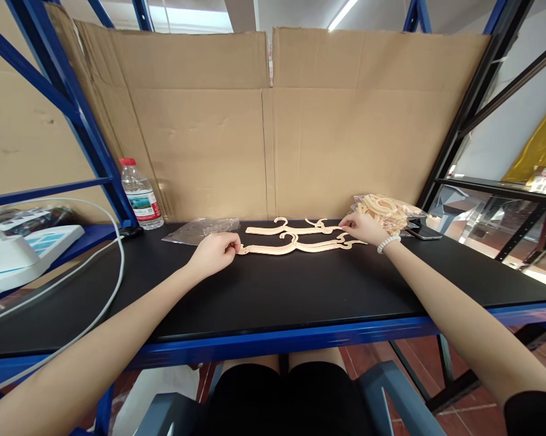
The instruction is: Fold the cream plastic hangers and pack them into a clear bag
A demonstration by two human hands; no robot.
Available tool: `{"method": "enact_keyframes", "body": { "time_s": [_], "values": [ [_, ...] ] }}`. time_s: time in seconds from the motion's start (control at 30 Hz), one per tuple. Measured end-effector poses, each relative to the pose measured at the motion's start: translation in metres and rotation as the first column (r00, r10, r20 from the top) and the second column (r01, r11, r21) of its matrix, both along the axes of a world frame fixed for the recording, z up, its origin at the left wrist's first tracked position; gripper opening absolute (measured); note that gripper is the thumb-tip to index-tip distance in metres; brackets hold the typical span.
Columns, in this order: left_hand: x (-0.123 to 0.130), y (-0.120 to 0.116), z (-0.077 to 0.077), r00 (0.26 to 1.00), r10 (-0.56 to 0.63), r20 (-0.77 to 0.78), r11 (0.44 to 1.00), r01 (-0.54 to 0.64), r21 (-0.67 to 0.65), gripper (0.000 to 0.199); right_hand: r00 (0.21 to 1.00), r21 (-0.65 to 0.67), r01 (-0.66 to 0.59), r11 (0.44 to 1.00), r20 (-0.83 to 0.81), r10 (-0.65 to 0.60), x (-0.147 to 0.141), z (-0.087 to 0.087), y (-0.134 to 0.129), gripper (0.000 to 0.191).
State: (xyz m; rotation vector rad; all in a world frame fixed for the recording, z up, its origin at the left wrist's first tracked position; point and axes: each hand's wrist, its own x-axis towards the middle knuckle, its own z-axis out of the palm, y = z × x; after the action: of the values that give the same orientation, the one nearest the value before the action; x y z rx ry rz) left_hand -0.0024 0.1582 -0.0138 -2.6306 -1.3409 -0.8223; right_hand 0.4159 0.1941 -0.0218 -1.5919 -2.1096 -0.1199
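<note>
Two rows of beige hangers lie on the black tabletop. The near hanger point(273, 249) has its left end at the curled fingers of my left hand point(215, 253), thumb and forefinger pressed together on it. Behind it lies the far hanger point(261, 231), whose right end meets the pinched fingertips of my right hand point(366, 229). Loose-looking hook pieces point(317, 223) rest on the right part of the far row. Just beyond my right hand is a clear bag point(386, 209) full of beige parts. The exact contact at both fingertips is small and partly hidden.
A flat clear plastic bag point(200, 230) lies behind my left hand. At the back left stands a water bottle point(141, 197). A phone point(424, 231) sits at the right. White cable point(118, 266) crosses the left side near a power strip point(32, 254). Cardboard point(200, 133) walls the back.
</note>
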Motion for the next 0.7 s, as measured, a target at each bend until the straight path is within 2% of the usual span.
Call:
{"method": "enact_keyframes", "body": {
  "time_s": [0.1,0.27,0.47,0.7],
  "values": [
    [0.005,-0.005,-0.002,0.996,-0.094,-0.014,0.995,0.094,0.014,0.018,0.999,0.005,0.014,1.000,0.037,-0.014,-0.001,-0.001,0.007,0.020],
    [0.014,-0.014,-0.007,0.972,-0.205,-0.114,0.978,0.209,0.021,0.020,0.991,-0.062,0.023,0.998,0.136,-0.015,-0.014,0.008,0.026,0.027],
    [0.016,-0.016,-0.008,0.960,-0.236,-0.153,0.971,0.238,-0.005,0.020,0.957,-0.113,-0.053,0.992,0.277,0.083,-0.042,0.020,0.050,0.031],
    [0.020,-0.019,-0.007,0.942,-0.283,-0.181,0.958,0.286,-0.012,0.021,0.899,-0.150,-0.078,0.986,0.417,0.135,-0.062,0.015,0.076,0.032]
  ]
}}
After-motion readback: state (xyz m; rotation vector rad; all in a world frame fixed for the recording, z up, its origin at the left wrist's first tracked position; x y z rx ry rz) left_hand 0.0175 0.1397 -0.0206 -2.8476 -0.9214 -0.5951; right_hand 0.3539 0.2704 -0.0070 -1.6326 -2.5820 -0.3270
